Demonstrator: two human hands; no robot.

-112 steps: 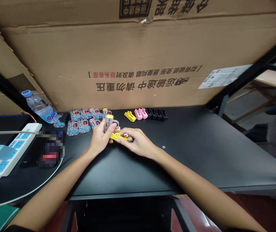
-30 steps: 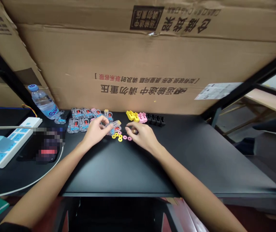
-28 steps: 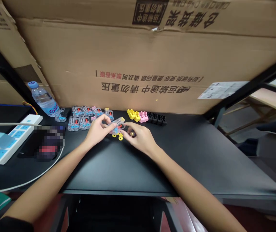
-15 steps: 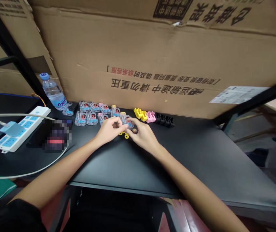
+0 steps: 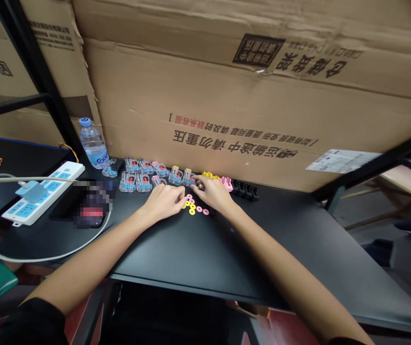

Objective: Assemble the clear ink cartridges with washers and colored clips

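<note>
My left hand [image 5: 165, 200] is closed with curled fingers beside the small rings; anything inside it is hidden. My right hand [image 5: 215, 192] has its fingertips pinched at the right edge of a clear plastic case with a yellow top [image 5: 188, 177], which stands at the right end of a row. Against its left side is another yellow-topped clear case [image 5: 175, 175]. Between and below my hands lie several flat pink rings [image 5: 199, 209] and yellow rings [image 5: 192, 207]. More clear cases with red and blue parts [image 5: 143, 182] stand to the left, in two rows.
Behind my right hand are yellow clips [image 5: 210, 175], pink clips [image 5: 227, 183] and black clips [image 5: 245, 190]. A cardboard box [image 5: 136, 96] walls off the back. At left are a water bottle [image 5: 93, 143], a power strip [image 5: 43, 194], a phone [image 5: 92, 215] and a white cable [image 5: 64, 258].
The yellow-topped case held between both hands has been set down at the row's end. My left hand has moved off it, uncovering pink and yellow rings. The camera view has shifted.
</note>
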